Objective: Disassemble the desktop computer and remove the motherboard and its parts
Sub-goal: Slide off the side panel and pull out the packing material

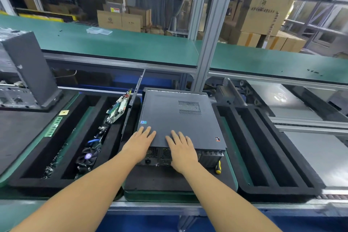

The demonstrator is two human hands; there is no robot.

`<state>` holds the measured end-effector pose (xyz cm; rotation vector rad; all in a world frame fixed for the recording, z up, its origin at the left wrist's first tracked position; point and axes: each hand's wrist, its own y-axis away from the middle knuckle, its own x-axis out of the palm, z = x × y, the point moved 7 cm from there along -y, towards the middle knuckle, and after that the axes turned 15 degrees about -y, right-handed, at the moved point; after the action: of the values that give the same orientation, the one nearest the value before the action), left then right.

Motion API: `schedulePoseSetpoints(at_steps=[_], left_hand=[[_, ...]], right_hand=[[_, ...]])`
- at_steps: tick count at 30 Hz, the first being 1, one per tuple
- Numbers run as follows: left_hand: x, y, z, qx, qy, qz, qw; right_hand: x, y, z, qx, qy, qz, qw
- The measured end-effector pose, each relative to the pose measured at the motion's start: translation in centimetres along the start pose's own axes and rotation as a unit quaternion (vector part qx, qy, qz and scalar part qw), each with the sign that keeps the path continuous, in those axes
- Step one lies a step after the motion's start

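- Since the side panel (pixel 169 115) still covers the desktop computer (pixel 211 124), this unit looks barely started: nothing inside is exposed, and its motherboard is out of sight.
- The computer lies flat on the black foam pad (pixel 160 179) at centre, with its rear face of vents and ports towards the near edge.
- Panel screws in or out: cannot tell, too small.
- The left foam tray (pixel 37 158) holds a bare board (pixel 116 111) standing on edge and a cooler fan (pixel 88 156) nearer. Green memory sticks (pixel 53 127) lie further left. My guess is they come from another unit.
- The screwdriver (pixel 218 167) lies just beside the case's near right corner; neither hand holds it.
- Left hand (pixel 140 143): palm down on the near left part of the panel, fingers straight and slightly spread, gripping nothing.
- Right hand (pixel 181 150): also flat, with fingers spread on the panel and the heel of the palm overhanging the near edge above the rear ports. It grips nothing.
- Both forearms reach straight in from the near side. The pose reads as a flat press to slide the panel.
- Left to do: panel off, then cables, cards, cooler and board.
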<state>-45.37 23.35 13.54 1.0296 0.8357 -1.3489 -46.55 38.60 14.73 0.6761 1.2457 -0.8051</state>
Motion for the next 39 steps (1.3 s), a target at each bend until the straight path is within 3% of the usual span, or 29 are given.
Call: schedulePoseSetpoints(at_steps=[6, 14, 16, 19, 23, 25, 27, 29, 39], left_hand=[[-0.8, 0.5, 0.8, 0.045, 0.025, -0.004, 0.999], [-4.9, 1.7, 3.9, 0.012, 0.077, -0.177, 0.981], [-6.2, 1.8, 4.4, -0.002, 0.105, -0.224, 0.969], [-8.6, 2.3, 4.7, -0.029, 0.140, -0.296, 0.944], [-12.4, 2.6, 4.9, -0.087, 0.234, -0.373, 0.894], [-13.0, 2.4, 5.7, -0.162, 0.325, -0.372, 0.854], [-12.5, 2.2, 6.5, -0.246, 0.453, -0.339, 0.787], [-11.7, 1.9, 6.1, -0.279, 0.535, -0.305, 0.737], [-12.4, -3.4, -2.9, -0.188, 0.540, -0.185, 0.799]], right_hand=[[-0.7, -0.9, -0.2, -0.008, 0.010, 0.006, 1.000], [-6.3, -1.7, 0.7, -0.021, -0.004, -0.144, 0.989], [-8.4, -2.0, -0.3, -0.017, -0.005, -0.172, 0.985], [-10.9, -2.3, -2.3, -0.005, 0.000, -0.152, 0.988], [-14.1, -2.1, -3.1, -0.019, 0.001, -0.172, 0.985], [-15.7, -1.5, -3.3, -0.026, -0.012, -0.209, 0.977], [-17.1, -0.7, -3.6, -0.027, -0.044, -0.250, 0.967], [-18.6, 0.1, -4.3, -0.013, -0.072, -0.290, 0.954], [-26.1, 5.6, -9.7, 0.038, -0.056, -0.427, 0.901]])
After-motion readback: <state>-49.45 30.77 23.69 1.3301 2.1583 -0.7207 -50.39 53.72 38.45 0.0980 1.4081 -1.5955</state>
